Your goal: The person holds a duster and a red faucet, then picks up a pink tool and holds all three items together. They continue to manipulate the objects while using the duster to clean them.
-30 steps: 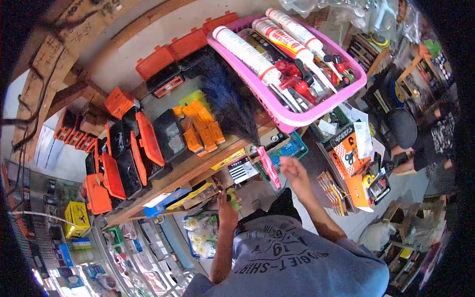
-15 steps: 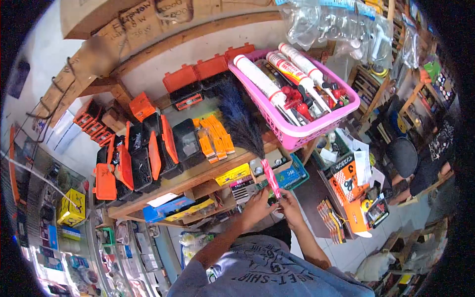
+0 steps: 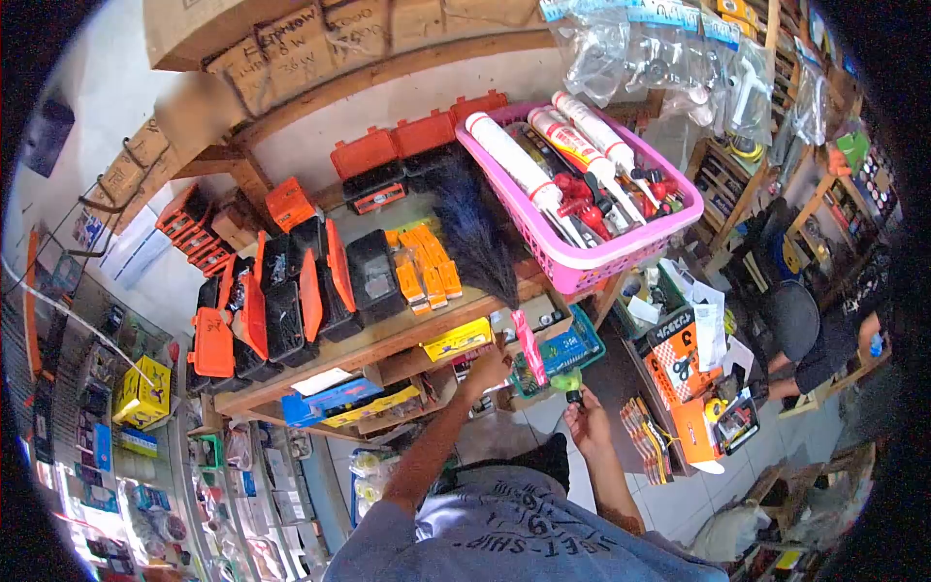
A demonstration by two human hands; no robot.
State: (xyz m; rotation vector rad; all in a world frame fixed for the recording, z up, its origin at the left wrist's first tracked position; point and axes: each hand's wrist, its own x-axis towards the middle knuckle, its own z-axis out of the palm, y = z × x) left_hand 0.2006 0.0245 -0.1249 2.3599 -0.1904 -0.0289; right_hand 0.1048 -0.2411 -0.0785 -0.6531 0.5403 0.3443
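My right hand (image 3: 588,424) is closed around the dark end of a small green object (image 3: 566,381), held upright in front of my body. My left hand (image 3: 488,369) is by the lower shelf, left of a pink handle (image 3: 529,347); its fingers are too unclear to tell whether they hold anything. The pink handle belongs to a duster with dark feathers (image 3: 475,228), which lies over the upper shelf's edge.
A pink basket (image 3: 572,257) of white tubes stands on the upper shelf (image 3: 388,341), beside orange boxes (image 3: 424,267) and black bins with orange lids (image 3: 286,320). A green tray (image 3: 585,339) is below. Another person's arm (image 3: 787,386) shows at right.
My hands have moved apart: the left one up and left toward the shelf, the right one slightly right and down. The green object now shows in my right hand.
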